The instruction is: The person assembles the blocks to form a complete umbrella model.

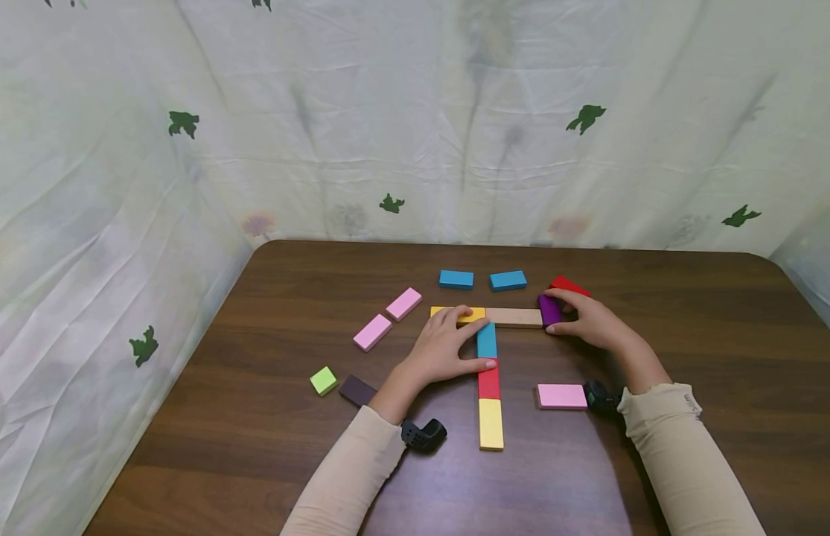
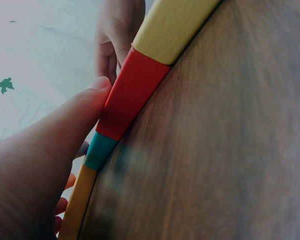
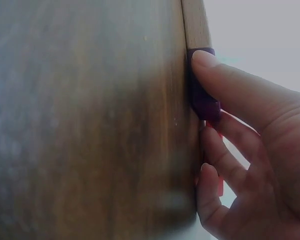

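The right hand (image 1: 594,324) pinched the purple oblong block (image 1: 549,308) at the tan wooden block's (image 1: 514,318) right end; overpushing could skew both. At its left, the spread left hand (image 1: 441,350) risked nudging the yellow oblong block (image 1: 479,313).

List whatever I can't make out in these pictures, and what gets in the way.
- Head view: the dark block's right end, hidden by the left forearm.
- Head view: part of the orange-yellow block, under the left hand.
- Right wrist view: most of the red block, behind the right hand.
- Left wrist view: one end of the pale yellow block, cut off by the top edge.
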Tool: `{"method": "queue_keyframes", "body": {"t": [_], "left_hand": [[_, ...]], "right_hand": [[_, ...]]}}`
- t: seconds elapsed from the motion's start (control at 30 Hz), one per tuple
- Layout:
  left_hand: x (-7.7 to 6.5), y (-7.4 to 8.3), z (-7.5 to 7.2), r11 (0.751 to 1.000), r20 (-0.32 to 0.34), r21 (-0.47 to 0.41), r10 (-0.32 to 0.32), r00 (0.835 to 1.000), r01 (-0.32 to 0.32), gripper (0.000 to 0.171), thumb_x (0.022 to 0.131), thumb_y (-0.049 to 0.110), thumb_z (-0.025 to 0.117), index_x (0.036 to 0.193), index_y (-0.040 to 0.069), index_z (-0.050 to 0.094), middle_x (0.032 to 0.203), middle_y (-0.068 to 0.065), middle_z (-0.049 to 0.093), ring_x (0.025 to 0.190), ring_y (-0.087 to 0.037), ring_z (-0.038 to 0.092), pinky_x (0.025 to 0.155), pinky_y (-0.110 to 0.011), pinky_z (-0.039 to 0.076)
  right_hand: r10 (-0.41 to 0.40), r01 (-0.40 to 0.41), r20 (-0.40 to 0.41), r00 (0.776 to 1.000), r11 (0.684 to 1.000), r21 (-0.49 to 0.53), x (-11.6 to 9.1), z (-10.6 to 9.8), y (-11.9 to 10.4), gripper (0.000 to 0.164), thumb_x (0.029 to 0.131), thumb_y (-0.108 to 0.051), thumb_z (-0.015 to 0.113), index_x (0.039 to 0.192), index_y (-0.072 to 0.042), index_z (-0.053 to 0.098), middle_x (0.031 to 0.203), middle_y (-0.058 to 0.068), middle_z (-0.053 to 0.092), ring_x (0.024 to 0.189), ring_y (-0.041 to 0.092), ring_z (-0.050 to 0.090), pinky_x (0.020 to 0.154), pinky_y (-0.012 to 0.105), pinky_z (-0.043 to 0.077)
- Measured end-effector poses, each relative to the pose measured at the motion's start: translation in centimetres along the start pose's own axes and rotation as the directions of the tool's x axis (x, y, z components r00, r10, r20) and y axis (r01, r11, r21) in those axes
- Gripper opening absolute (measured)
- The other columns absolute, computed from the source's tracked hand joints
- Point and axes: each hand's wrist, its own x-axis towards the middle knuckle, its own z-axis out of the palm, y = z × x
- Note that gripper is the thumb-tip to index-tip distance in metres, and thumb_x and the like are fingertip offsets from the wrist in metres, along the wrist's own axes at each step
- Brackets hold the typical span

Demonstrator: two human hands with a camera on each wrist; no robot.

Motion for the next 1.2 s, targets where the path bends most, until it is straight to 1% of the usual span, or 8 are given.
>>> {"method": "queue_keyframes", "body": {"t": [0.27, 0.47, 0.7, 0.8, 0.87, 0.93, 1.07, 1.2], "left_hand": [[0.0, 0.0, 0.0, 1.000, 0.000, 0.002, -0.001, 1.000, 0.001, 0.077, 0.073, 0.071, 0.047, 0.139, 0.033, 0.033, 0.138, -0.002, 0.028, 0.127, -0.023, 0.020, 0.100, -0.049, 0.021], [-0.1, 0.0, 0.0, 1.000, -0.007, 0.000, 0.001, 1.000, -0.001, 0.076, 0.073, 0.070, 0.048, 0.139, 0.034, 0.034, 0.138, -0.003, 0.028, 0.127, -0.023, 0.020, 0.100, -0.049, 0.021], [0.0, 0.0, -0.1, 1.000, -0.005, -0.003, -0.002, 1.000, 0.002, 0.076, 0.073, 0.070, 0.048, 0.138, 0.034, 0.034, 0.138, -0.003, 0.028, 0.126, -0.024, 0.020, 0.100, -0.049, 0.021], [-0.1, 0.0, -0.1, 1.000, -0.006, -0.006, 0.001, 1.000, -0.001, 0.076, 0.074, 0.070, 0.049, 0.139, 0.033, 0.034, 0.138, -0.003, 0.028, 0.126, -0.024, 0.020, 0.100, -0.049, 0.020], [-0.1, 0.0, -0.2, 1.000, -0.006, -0.005, 0.002, 1.000, -0.003, 0.076, 0.074, 0.069, 0.049, 0.139, 0.033, 0.033, 0.138, -0.003, 0.028, 0.126, -0.024, 0.020, 0.100, -0.049, 0.020], [-0.1, 0.0, -0.2, 1.000, -0.007, -0.004, 0.004, 1.000, -0.004, 0.076, 0.074, 0.069, 0.049, 0.139, 0.033, 0.033, 0.138, -0.003, 0.028, 0.126, -0.024, 0.020, 0.100, -0.049, 0.020], [-0.1, 0.0, -0.2, 1.000, -0.005, 0.001, 0.001, 1.000, -0.001, 0.076, 0.074, 0.070, 0.048, 0.139, 0.033, 0.034, 0.138, -0.002, 0.028, 0.126, -0.023, 0.021, 0.100, -0.048, 0.021], [-0.1, 0.0, -0.1, 1.000, -0.006, 0.004, 0.003, 1.000, -0.003, 0.076, 0.073, 0.070, 0.048, 0.139, 0.033, 0.034, 0.138, -0.002, 0.028, 0.126, -0.023, 0.021, 0.100, -0.048, 0.021]], "right_hand": [[-0.012, 0.012, -0.005, 1.000, 1.000, 0.005, -0.1, 0.0, 0.0, 0.069, 0.080, -0.028, 0.068, 0.135, -0.004, 0.035, 0.123, 0.025, 0.042, 0.107, 0.039, 0.043, 0.083, 0.050, 0.041], [-0.014, 0.015, -0.035, 0.999, 1.000, 0.020, -0.4, -0.2, 0.2, 0.070, 0.079, -0.030, 0.069, 0.136, -0.006, 0.035, 0.123, 0.023, 0.042, 0.107, 0.037, 0.044, 0.081, 0.049, 0.041], [-0.023, 0.024, -0.059, 0.998, 1.000, 0.008, -1.1, -0.5, 0.0, 0.072, 0.080, -0.034, 0.067, 0.137, -0.005, 0.033, 0.127, 0.024, 0.040, 0.107, 0.037, 0.045, 0.083, 0.054, 0.037], [-0.014, 0.015, -0.075, 0.997, 1.000, 0.010, -1.3, -0.7, -0.3, 0.072, 0.081, -0.036, 0.065, 0.137, -0.005, 0.032, 0.126, 0.024, 0.041, 0.106, 0.037, 0.045, 0.080, 0.051, 0.039], [-0.006, 0.008, -0.088, 0.996, 1.000, 0.017, -1.3, -0.8, -0.5, 0.072, 0.081, -0.037, 0.065, 0.137, -0.005, 0.032, 0.126, 0.024, 0.041, 0.107, 0.037, 0.044, 0.080, 0.050, 0.040], [-0.003, 0.006, -0.097, 0.995, 0.999, 0.033, -1.2, -1.0, -0.7, 0.072, 0.081, -0.037, 0.065, 0.137, -0.006, 0.032, 0.128, 0.023, 0.041, 0.111, 0.038, 0.041, 0.084, 0.051, 0.038], [-0.007, 0.011, -0.116, 0.993, 0.999, 0.038, -0.7, -1.3, -1.2, 0.072, 0.081, -0.040, 0.065, 0.137, -0.008, 0.033, 0.136, 0.019, 0.035, 0.122, 0.039, 0.031, 0.094, 0.057, 0.027], [-0.019, 0.023, -0.128, 0.992, 0.999, 0.027, 0.0, -1.5, -1.6, 0.072, 0.081, -0.041, 0.064, 0.137, -0.009, 0.034, 0.138, 0.017, 0.034, 0.124, 0.039, 0.028, 0.095, 0.058, 0.024]]}}
